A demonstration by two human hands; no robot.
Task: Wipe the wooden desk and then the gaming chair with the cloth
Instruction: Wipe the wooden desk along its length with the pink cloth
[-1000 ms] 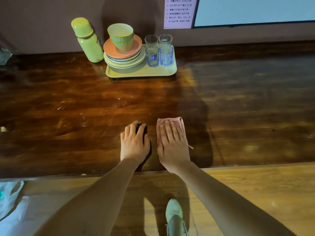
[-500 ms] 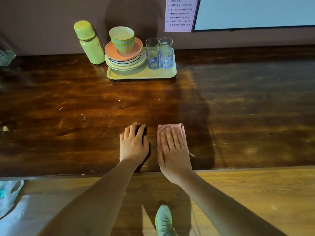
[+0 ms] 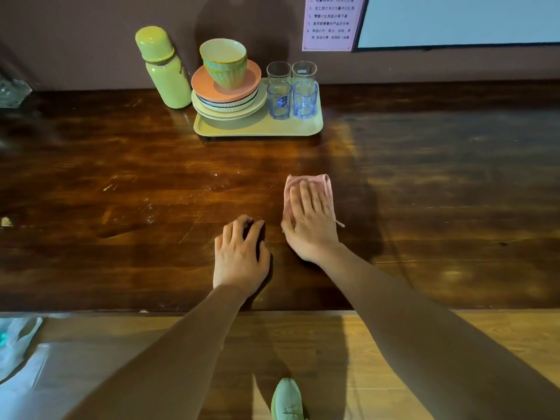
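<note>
A dark wooden desk fills the middle of the head view. My right hand lies flat, fingers straight, on a folded pink cloth and presses it onto the desk, a little right of centre. My left hand rests on the bare wood near the front edge, just left of the right hand, fingers slightly bent and holding nothing. No gaming chair is in view.
At the back against the wall a pale tray holds stacked plates with a green bowl and several glasses. A green flask stands left of it. A wooden floor and my green shoe show below the desk edge.
My right hand has slid the pink cloth away from me toward the tray. The left hand has stayed in place on the desk.
</note>
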